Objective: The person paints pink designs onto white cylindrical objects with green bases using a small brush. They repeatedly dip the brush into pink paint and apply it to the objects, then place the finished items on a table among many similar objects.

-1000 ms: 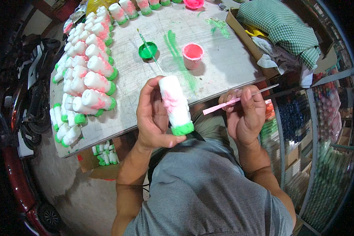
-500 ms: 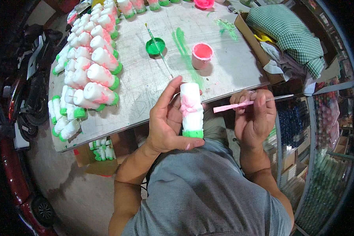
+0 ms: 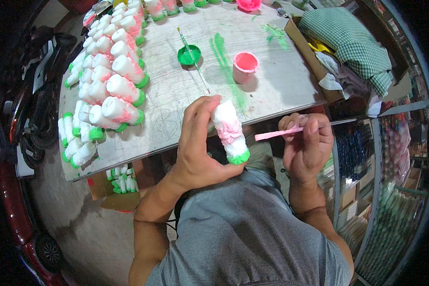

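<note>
light: bright, even, from above | shadows: soft, short under the pink cup [image 3: 246, 66] | edges: strong fisheye bending, dark corners | focus: centre sharp, rim blurred

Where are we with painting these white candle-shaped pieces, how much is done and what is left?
Done: rows of white pieces with pink flowers and green bases lie on the grey table. In hand: the left hand holds one white piece with a pink flower and green base; the right hand holds a pink-tipped brush. Left: small white pieces in the cardboard box below; whether those are painted is unclear.
</note>
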Demonstrator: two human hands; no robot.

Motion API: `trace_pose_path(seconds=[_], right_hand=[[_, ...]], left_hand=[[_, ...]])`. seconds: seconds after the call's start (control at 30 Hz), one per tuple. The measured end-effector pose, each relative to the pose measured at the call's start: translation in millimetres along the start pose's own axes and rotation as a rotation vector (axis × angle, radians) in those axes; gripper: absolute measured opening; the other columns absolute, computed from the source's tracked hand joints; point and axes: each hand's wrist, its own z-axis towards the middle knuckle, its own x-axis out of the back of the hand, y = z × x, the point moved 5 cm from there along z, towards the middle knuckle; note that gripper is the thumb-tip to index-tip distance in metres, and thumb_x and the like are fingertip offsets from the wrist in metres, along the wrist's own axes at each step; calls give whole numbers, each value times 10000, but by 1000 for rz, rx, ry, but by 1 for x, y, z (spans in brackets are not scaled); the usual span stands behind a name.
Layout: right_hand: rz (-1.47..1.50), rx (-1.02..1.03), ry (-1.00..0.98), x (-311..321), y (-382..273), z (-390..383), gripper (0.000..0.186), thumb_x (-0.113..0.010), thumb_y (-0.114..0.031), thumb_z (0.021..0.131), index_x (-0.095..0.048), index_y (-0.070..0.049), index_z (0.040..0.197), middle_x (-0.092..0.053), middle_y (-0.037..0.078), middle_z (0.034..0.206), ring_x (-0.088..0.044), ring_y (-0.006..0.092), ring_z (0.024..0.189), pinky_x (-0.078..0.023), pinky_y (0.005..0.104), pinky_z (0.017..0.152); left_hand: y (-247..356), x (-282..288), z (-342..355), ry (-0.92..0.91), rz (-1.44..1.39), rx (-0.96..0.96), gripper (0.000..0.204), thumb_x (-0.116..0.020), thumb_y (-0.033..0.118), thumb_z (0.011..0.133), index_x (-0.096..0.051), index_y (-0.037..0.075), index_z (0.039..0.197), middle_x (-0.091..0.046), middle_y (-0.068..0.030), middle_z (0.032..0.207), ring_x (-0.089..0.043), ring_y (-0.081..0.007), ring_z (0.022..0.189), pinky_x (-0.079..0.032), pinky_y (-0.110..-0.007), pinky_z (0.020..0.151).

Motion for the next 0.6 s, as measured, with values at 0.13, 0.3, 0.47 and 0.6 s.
trace_pose_path(seconds=[0.13,0.3,0.47,0.6], right_hand=[[-77,110,-105,1,-2,-7,152,-679,-142,1002,-599,-13,1008,-673,141,883,-613,186,736,-514,323,659],[-124,116,-142,6,5,-14,147,-665,-134,1011,-594,-9,1043,-680,147,915,-621,172,757,-528,309,695],[-157,138,-187,7,10,-15,134,-648,-123,1021,-589,-8,1055,-685,147,915,-619,158,747,-529,296,692],[-236,146,-166,11,11,-15,117,-645,-104,1020,-592,-5,1051,-691,140,914,-620,139,749,-529,278,691]], left_hand=[[11,-4,4,67,247,-177,1035,-881,117,505,-418,-12,1421,-495,-225,1337,-490,-402,1280,-425,-477,1081],[6,-9,3,89,326,-179,1019,-879,147,502,-437,-4,1408,-506,-217,1325,-528,-381,1241,-426,-456,1076],[6,-16,1,76,286,-169,1004,-844,113,499,-423,-11,1401,-493,-215,1309,-484,-415,1234,-403,-511,1057],[4,-18,0,89,304,-187,998,-847,126,508,-427,-9,1403,-503,-214,1304,-501,-406,1228,-412,-496,1057]])
